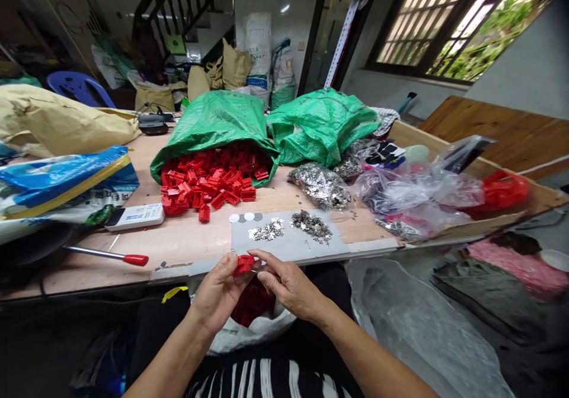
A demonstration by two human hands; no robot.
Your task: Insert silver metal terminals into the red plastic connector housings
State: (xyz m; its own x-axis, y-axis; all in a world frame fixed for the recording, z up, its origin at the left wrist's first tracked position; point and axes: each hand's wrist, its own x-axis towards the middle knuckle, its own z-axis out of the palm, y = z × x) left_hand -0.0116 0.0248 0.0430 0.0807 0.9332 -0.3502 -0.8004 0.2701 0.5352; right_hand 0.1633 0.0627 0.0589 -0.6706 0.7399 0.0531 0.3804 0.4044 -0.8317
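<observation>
My left hand (216, 291) is closed on a small red plastic part (244, 264), held up at the table's front edge. My right hand (291, 282) reaches in from the other side, its index finger touching the part and its thumb just below. A thin shiny sliver shows by that thumb; what it is I cannot make out. Under both hands an open white sack (278, 327) on my lap holds more red parts. Just beyond, a grey mat (267, 251) carries a pile of bright metal pieces (269, 230) and a pile of darker metal pieces (313, 226).
A green woven sack (222, 116) spills red parts (200, 179) onto the table. Another green sack (326, 122) lies beside it. Bagged metal pieces (320, 185) and plastic bags (413, 191) fill the right side. A red-tipped lever (136, 260) juts out at left, near a white box (136, 217).
</observation>
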